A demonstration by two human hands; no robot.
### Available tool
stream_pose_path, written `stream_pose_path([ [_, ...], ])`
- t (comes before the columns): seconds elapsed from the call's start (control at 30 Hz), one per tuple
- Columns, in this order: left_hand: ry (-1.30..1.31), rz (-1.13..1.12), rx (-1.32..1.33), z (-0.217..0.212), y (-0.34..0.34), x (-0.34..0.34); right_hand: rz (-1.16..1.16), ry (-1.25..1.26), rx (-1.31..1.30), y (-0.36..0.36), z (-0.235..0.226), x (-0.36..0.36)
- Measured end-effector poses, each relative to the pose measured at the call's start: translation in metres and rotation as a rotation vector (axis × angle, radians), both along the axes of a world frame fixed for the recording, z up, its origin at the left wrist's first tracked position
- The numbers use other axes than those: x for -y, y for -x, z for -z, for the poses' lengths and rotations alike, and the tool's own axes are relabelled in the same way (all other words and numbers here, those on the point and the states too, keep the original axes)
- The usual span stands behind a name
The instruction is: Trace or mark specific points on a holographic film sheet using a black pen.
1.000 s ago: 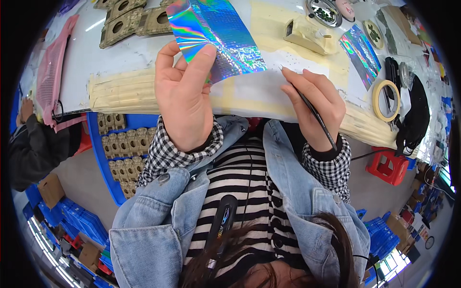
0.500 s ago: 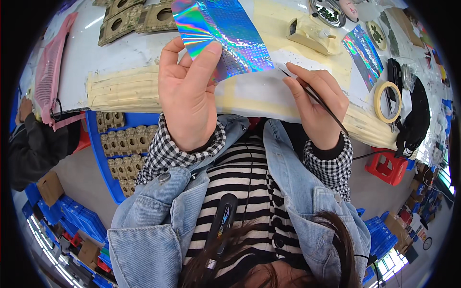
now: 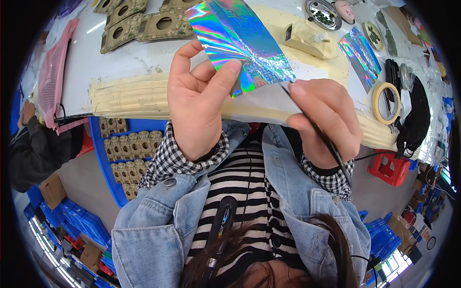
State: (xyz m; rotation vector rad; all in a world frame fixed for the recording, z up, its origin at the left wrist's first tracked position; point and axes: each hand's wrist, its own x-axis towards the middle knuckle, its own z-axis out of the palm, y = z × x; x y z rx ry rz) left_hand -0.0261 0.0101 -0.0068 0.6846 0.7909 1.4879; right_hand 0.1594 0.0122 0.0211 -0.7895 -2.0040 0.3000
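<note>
Tape (image 3: 376, 102) edges the bench's (image 3: 129, 94) front right, red stool (image 3: 390, 171) below; left hand (image 3: 198, 113) pinches shiny sheet (image 3: 249, 43), right hand (image 3: 331, 115) thin black tool (image 3: 328, 143).

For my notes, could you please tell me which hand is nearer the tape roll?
Right: the right hand is just left of the tape roll; the left hand is farther left.

- The iridescent sheet (image 3: 261, 50) is running past the top edge.
- It is hiding some fingertips of the left hand (image 3: 196, 101).
- The black tool (image 3: 316, 126) is ending too finely to tell any contact.
- Camouflage-patterned pieces (image 3: 173, 6) are running off the top.
</note>
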Motion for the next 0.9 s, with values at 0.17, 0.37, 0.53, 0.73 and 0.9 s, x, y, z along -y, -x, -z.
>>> stream_pose_path([
  [0.17, 0.024, 0.018, -0.098, -0.006, -0.003, 0.002, -0.027, -0.096, 0.076, 0.012, 0.003, -0.007],
  [0.37, 0.012, 0.009, -0.101, -0.009, -0.004, 0.003, -0.005, -0.114, 0.104, 0.014, 0.008, -0.008],
  [0.53, -0.007, 0.016, -0.130, -0.009, -0.005, 0.003, 0.002, -0.111, 0.106, 0.014, 0.007, -0.007],
  [0.73, -0.026, -0.023, -0.119, -0.009, -0.007, 0.003, 0.002, -0.102, 0.103, 0.015, 0.007, -0.007],
  [0.9, -0.041, -0.012, -0.122, -0.008, -0.007, 0.004, 0.007, -0.099, 0.096, 0.014, 0.008, -0.007],
])
